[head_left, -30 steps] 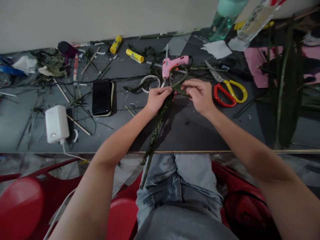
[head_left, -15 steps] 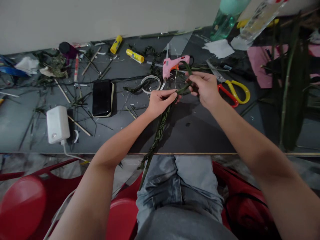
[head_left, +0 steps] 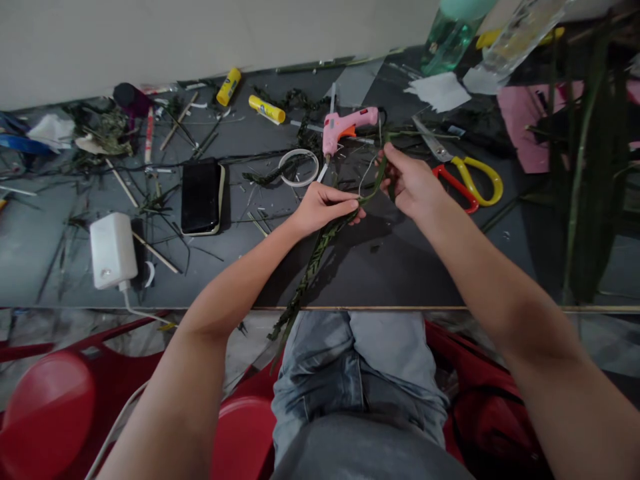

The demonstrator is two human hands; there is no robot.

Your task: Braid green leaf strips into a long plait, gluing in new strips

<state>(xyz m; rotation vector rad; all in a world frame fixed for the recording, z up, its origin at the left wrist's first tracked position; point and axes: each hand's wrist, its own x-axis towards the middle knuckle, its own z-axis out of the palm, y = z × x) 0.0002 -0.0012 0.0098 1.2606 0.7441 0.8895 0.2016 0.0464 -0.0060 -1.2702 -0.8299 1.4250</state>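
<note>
My left hand (head_left: pixel 327 208) pinches the upper end of a braided strip of green leaf (head_left: pixel 313 263) between thumb and fingers. The braid slants down and hangs past the table edge over my lap. My right hand (head_left: pixel 407 175) is closed on a flat green leaf strand (head_left: pixel 379 175) that runs up from the left hand's pinch. Just beyond the hands lies a pink glue gun (head_left: pixel 345 128), nozzle toward me. A white ring of tape (head_left: pixel 299 167) rests beside it, and scissors with red and yellow handles (head_left: pixel 463 175) lie right of my right hand.
On the left are a phone (head_left: pixel 201 198) and a white power bank (head_left: pixel 113 251) with a cable. Glue sticks (head_left: pixel 267 109), sticks and leaf scraps litter the back. Bottles (head_left: pixel 453 40), white paper (head_left: pixel 439 92) and long leaves (head_left: pixel 593 193) occupy the right side.
The leaf strand's loop between my hands has opened into a more upright stretch, with my right hand turned and shifted slightly. My left hand keeps its pinch on the braid.
</note>
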